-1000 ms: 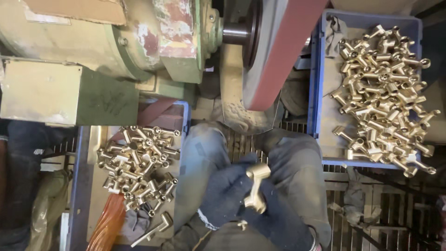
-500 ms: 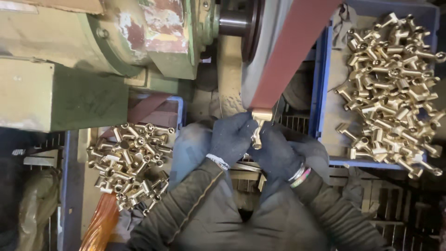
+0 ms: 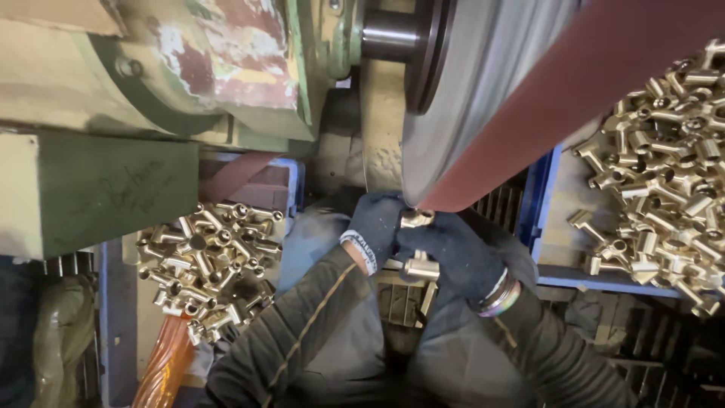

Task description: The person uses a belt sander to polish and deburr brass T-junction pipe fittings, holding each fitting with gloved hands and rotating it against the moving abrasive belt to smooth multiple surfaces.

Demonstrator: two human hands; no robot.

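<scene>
While both gloved hands hold one shiny brass pipe fitting up to the wide dark red sanding belt, the person sits close under the old green grinding machine. The left hand, in a dark glove, is closed around the top of the fitting, just where it meets the lower edge of the belt. The right hand, also in a dark glove with a bright band at the wrist, is closed around the lower end of the same fitting. So the fitting sits between the two hands, touching or almost touching the belt; the exact spot is too small to tell. The belt looks blurred, so it is likely running fast. To do this step well, it seems best to press softly, keep a firm hold with both hands, turn the piece slowly so every side gets rubbed, and keep the glove tips off the belt. Pushing too hard could make the piece jump away. On the person's left lies a heap of brass fittings in a blue-edged tray. On the right is a bigger heap of brass fittings in a blue bin. A coil of orange cable lies near the left heap.
</scene>
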